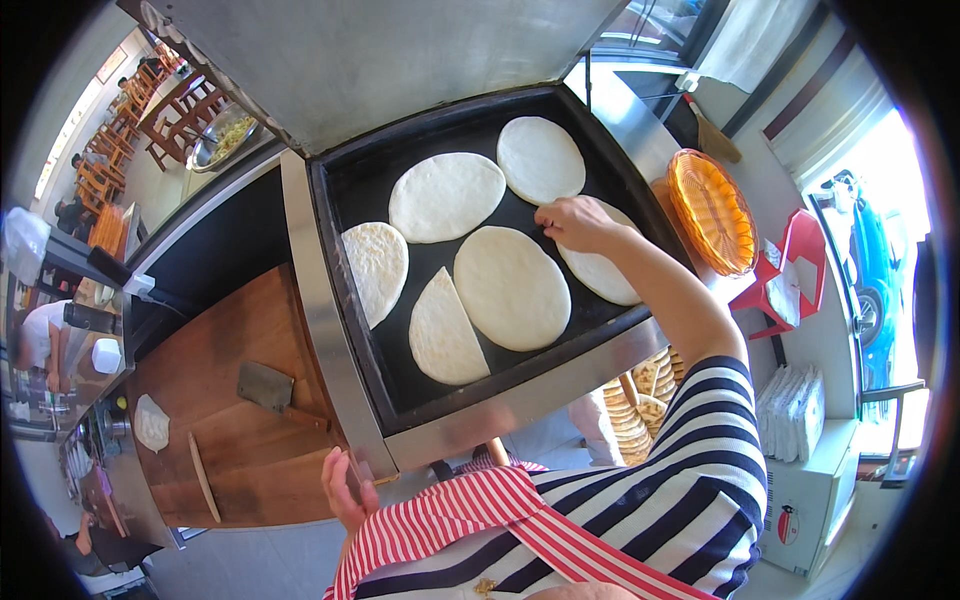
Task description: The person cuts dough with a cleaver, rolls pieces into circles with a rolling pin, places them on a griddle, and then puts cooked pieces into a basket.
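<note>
A black square griddle (360, 176) lies before me with pale flatbreads on it. My right hand (576, 223) reaches over the right side, fingers bent, at the upper left edge of a round flatbread (600, 262) that my forearm partly covers. Just beyond my fingers lies another round flatbread (541, 159). A large flatbread (512, 289) sits near the middle, with an oval one (447, 196) behind it. Two cut pieces, a wedge (448, 337) and a half round (376, 270), are on the left. My left hand (349, 486) is by the griddle's front left corner, fingers apart, holding nothing visible.
A raised metal lid (412, 52) stands behind the griddle. On the left, a wooden board (247, 465) carries a cleaver (266, 386), a rolling pin (202, 478) and a dough piece (152, 424). An orange basket (712, 214) is at right; stacked flatbreads (628, 431) sit below my right arm.
</note>
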Available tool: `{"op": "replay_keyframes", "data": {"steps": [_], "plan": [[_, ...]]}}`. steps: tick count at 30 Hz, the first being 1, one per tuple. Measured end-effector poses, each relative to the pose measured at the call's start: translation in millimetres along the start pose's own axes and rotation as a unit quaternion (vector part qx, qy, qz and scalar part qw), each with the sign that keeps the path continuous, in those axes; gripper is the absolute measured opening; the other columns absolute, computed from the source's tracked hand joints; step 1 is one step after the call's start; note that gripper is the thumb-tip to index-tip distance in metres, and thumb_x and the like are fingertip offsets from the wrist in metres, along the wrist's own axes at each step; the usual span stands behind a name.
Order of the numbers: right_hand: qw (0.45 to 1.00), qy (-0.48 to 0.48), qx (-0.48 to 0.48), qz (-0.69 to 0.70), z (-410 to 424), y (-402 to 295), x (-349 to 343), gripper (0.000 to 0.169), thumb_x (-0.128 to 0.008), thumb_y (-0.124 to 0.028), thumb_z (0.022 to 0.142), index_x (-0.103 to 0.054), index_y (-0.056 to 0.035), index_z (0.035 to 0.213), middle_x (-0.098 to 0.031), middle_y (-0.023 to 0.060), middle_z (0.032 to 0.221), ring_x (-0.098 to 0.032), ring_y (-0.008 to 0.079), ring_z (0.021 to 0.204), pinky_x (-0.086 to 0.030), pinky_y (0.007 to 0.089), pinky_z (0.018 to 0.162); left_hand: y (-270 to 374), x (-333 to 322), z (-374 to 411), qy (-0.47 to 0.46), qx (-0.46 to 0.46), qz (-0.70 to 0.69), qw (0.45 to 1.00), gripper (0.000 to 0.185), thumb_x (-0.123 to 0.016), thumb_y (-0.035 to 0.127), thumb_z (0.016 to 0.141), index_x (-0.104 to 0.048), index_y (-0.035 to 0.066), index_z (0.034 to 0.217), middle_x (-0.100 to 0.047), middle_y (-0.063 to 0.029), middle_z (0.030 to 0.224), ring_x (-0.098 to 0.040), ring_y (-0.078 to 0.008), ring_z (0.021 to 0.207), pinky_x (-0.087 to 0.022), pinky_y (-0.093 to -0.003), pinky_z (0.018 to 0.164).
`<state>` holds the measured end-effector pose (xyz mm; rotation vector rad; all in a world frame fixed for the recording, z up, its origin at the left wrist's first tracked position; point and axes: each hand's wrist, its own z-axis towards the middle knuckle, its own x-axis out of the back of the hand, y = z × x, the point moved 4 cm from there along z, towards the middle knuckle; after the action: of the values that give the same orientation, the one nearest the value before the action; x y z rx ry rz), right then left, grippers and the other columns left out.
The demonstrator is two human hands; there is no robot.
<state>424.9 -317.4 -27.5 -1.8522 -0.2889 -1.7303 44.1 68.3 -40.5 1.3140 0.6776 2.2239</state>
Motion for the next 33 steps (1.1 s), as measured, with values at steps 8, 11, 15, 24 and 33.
{"op": "replay_keyframes", "data": {"steps": [8,11,15,24,33], "plan": [[0.979,0.1,-0.17,0.054,-11,9,25,0.026,-0.066,-0.021,0.08,-0.065,-0.0094,0.105,-0.067,0.013,0.103,-0.063,0.0303,0.096,-0.05,0.04,0.083,16,10,1,0.024,-0.003,0.018,1.0,0.039,-0.052,0.019,0.09,-0.049,0.001,0.125,-0.05,-0.0218,0.127,-0.05,-0.0352,0.118,-0.039,-0.0435,0.101],[0.955,0.109,-0.266,-0.071,-20,55,21,0.026,-0.063,-0.023,0.083,-0.058,-0.0055,0.101,-0.066,0.0146,0.096,-0.063,0.0309,0.094,-0.049,0.0418,0.081,19,11,2,0.031,-0.019,0.011,0.999,0.039,-0.051,0.019,0.091,-0.05,0.0,0.125,-0.05,-0.0219,0.127,-0.051,-0.0349,0.117,-0.04,-0.0428,0.101],[0.96,0.065,-0.272,-0.005,-21,47,14,0.036,-0.063,-0.027,0.083,-0.052,-0.0072,0.11,-0.066,0.0164,0.096,-0.063,0.0326,0.096,-0.048,0.0432,0.081,21,13,-2,0.025,-0.014,0.023,0.999,0.039,-0.051,0.02,0.091,-0.05,-0.001,0.125,-0.05,-0.0224,0.126,-0.051,-0.0348,0.116,-0.04,-0.0425,0.1],[0.923,0.362,-0.051,0.119,-77,-41,96,0.034,-0.063,-0.007,0.085,-0.059,-0.007,0.119,-0.066,0.0108,0.108,-0.065,0.0208,0.099,-0.051,0.0316,0.083,26,15,-6,0.025,-0.043,0.005,0.999,0.041,-0.051,0.016,0.088,-0.051,-0.004,0.123,-0.052,-0.0244,0.124,-0.052,-0.0365,0.115,-0.042,-0.0435,0.099],[0.909,-0.353,-0.059,0.213,-262,-221,-86,0.044,-0.051,-0.046,0.092,-0.067,-0.0075,0.104,-0.068,0.0161,0.095,-0.065,0.0291,0.091,-0.05,0.0404,0.082,15,40,-47,0.014,-0.093,-0.078,0.992,0.04,-0.051,0.017,0.092,-0.044,-0.001,0.128,-0.048,-0.0201,0.13,-0.047,-0.0324,0.122,-0.038,-0.0432,0.103]]}}
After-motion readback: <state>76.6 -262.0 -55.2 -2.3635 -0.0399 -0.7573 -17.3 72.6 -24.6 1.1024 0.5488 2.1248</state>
